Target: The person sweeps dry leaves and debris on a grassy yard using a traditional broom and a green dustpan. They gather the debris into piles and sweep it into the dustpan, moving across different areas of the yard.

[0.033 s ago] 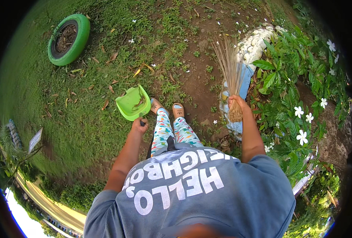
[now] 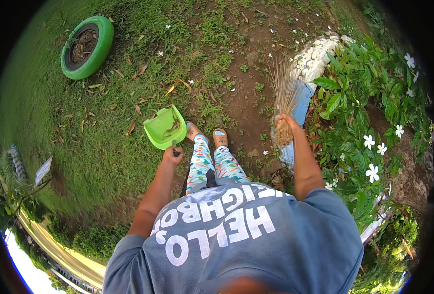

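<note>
A green dustpan (image 2: 155, 128) with some dry leaves inside is in my left hand (image 2: 173, 155), which is wrapped round its dark handle. The pan is held low to the left of my feet; I cannot tell whether it touches the grass. My right hand (image 2: 289, 122) grips a stick broom (image 2: 284, 90) near its bound butt end. The broom's thin bristles fan out away from me, over the bare soil and the blue-and-white painted stone edging.
A green-painted tire (image 2: 104, 46) stands at the far left on the grass. White stone edging (image 2: 317, 56) and a leafy bush (image 2: 349, 93) with white flowers line the right side. Fallen leaves (image 2: 141, 71) and small white blossoms are scattered over grass and soil.
My right hand has shifted slightly left and up with the broom, whose butt end has swung left. My left hand and the dustpan have hardly moved.
</note>
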Action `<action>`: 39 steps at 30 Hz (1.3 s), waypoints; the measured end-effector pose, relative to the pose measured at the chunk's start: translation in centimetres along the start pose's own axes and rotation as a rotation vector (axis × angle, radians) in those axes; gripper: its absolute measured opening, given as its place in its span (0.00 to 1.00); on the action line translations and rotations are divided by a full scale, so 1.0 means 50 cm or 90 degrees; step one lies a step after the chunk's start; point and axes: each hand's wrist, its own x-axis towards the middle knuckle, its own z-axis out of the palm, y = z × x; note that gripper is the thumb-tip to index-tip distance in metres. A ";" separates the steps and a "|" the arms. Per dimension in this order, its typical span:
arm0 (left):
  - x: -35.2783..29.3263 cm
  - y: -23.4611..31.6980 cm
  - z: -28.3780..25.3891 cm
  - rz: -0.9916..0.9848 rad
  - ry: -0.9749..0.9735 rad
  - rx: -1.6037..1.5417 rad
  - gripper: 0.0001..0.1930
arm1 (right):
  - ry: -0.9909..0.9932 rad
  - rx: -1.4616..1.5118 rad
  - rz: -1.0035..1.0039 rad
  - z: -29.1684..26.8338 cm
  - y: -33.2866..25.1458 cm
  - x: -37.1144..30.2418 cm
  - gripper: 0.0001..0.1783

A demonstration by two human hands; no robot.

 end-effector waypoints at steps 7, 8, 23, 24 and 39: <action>-0.004 0.011 -0.044 0.033 -0.009 0.025 0.05 | -0.508 -0.135 0.225 0.404 0.000 0.115 0.03; -0.006 0.016 -0.044 0.032 -0.002 0.021 0.04 | -0.452 -0.122 0.156 0.407 0.006 0.072 0.07; -0.050 0.108 -0.141 0.005 -0.063 -0.063 0.04 | -0.324 -0.027 0.200 0.402 0.126 0.014 0.12; -0.051 0.108 -0.152 0.005 -0.058 -0.073 0.04 | -0.353 -0.022 0.278 0.485 0.125 0.033 0.11; -0.070 0.150 -0.138 0.000 -0.133 -0.225 0.05 | -0.252 -0.038 0.200 0.421 -0.141 -0.062 0.09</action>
